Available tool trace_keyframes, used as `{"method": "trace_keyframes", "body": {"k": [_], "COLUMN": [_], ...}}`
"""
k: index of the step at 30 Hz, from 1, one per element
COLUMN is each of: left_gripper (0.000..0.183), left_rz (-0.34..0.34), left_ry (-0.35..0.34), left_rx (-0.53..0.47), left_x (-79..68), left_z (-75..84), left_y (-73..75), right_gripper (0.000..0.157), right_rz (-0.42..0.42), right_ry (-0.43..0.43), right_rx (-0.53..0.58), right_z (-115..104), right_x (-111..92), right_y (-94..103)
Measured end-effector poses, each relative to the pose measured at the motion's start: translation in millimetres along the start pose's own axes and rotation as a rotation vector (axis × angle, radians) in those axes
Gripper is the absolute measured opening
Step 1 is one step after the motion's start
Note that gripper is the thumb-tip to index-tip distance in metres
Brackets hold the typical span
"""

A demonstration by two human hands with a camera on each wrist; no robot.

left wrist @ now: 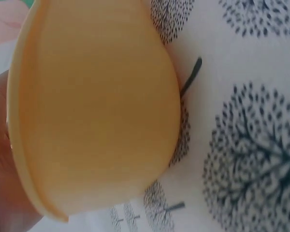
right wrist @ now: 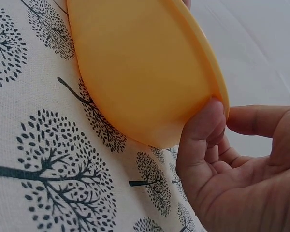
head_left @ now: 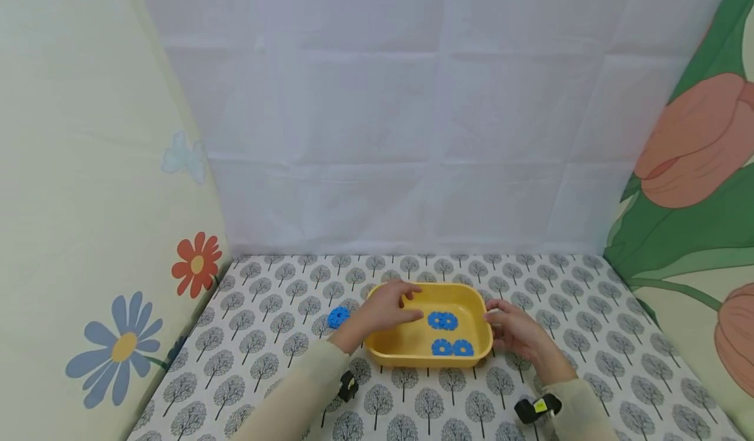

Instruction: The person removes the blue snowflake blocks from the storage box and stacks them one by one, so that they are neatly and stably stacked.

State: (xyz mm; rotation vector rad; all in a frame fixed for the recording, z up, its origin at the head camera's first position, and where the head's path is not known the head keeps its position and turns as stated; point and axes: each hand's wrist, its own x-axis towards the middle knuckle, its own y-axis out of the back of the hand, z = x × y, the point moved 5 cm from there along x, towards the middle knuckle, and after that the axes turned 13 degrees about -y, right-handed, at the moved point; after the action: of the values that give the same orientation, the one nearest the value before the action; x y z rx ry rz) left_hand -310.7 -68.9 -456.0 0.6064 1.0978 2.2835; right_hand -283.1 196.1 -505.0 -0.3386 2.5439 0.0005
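Note:
A yellow plastic basin (head_left: 406, 361) sits on the tree-print cloth. At its right end my right hand (head_left: 518, 332) pinches the rim, with the thumb on one side and curled fingers under the lip, as the right wrist view shows. My left hand (head_left: 385, 309) hovers over the basin's left end, thumb and fingers spread apart with nothing between them. Several blue notched discs (head_left: 442, 321) lie on the basin floor, two of them overlapping and others side by side (head_left: 452, 347). In the left wrist view the basin wall (left wrist: 101, 106) hides most of that hand.
Left of the basin, on the cloth (head_left: 253, 343), lies a blue notched piece (head_left: 338, 317), close to my left wrist. A white sheet (head_left: 400, 133) hangs at the back edge. Flower-printed panels (head_left: 124, 349) stand on both sides.

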Motion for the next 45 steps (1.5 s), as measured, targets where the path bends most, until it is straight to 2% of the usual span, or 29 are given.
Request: {"method": "trace_keyframes", "body": {"k": [9, 20, 28, 41, 45], "left_gripper": [0.055, 0.052, 0.05, 0.049, 0.047], "left_rz": [-0.029, -0.053, -0.105, -0.11, -0.114], "left_ry": [0.109, 0.199, 0.194, 0.196, 0.175], "left_rx": [0.049, -0.001, 0.047, 0.109, 0.133], "left_x": [10.4, 15.0, 22.1, 30.7, 32.7], "left_z": [2.5, 10.4, 16.9, 16.9, 18.2], "left_y": [-16.0, -31.9, -43.1, -55.5, -58.7], "right_gripper": [0.023, 0.023, 0.022, 0.022, 0.023], "right_rz": [-0.02, -0.067, -0.041, -0.047, -0.054], "right_ry": [0.007, 0.018, 0.021, 0.026, 0.028], "right_rx": [-0.001, 0.001, -0.004, -0.014, -0.015], "right_z": [-1.2, 3.0, 2.1, 0.5, -0.1], "right_x": [-0.8, -1.9, -2.5, -2.1, -2.3], "right_y": [-0.2, -2.1, -2.0, -1.2, -1.2]}}
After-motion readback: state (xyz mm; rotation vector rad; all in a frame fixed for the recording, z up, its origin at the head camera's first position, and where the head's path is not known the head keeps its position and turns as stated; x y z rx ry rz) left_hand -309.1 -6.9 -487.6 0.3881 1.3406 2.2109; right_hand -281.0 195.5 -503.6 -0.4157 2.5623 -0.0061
